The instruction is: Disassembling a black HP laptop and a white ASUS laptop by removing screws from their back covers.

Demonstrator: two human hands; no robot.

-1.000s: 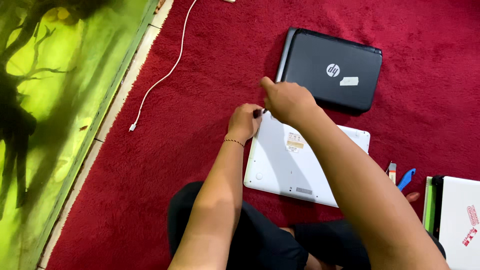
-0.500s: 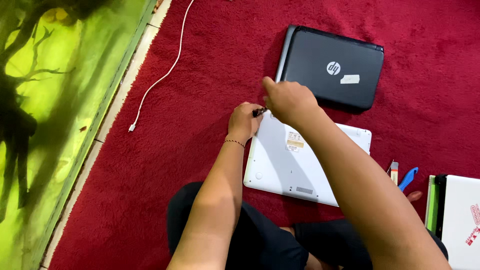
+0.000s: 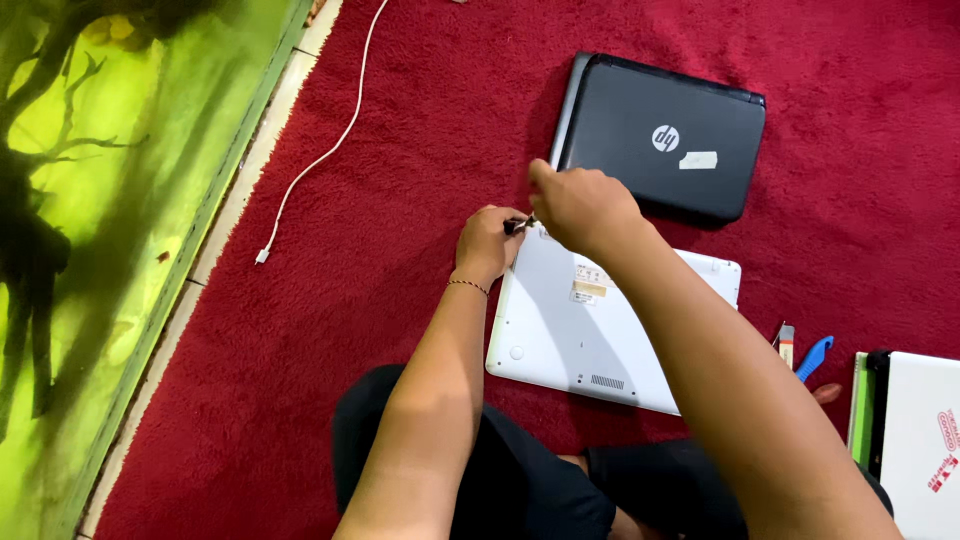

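Note:
A white laptop lies bottom-up on the red carpet in front of my crossed legs. My right hand is closed around a small dark screwdriver whose tip points at the laptop's far left corner. My left hand rests at that same corner, fingers curled against the edge next to the tool's tip. A thin bracelet circles my left wrist. My right forearm covers part of the laptop's right side.
A closed black laptop lies just beyond the white one. A white cable trails across the carpet to the left. A blue pry tool and a small grey tool lie at right, beside a white device. A green patterned mat borders the left.
My right hand has shifted slightly at the laptop's corner, turning the screwdriver; the dark tool now shows more between my hands. The laptops have not moved.

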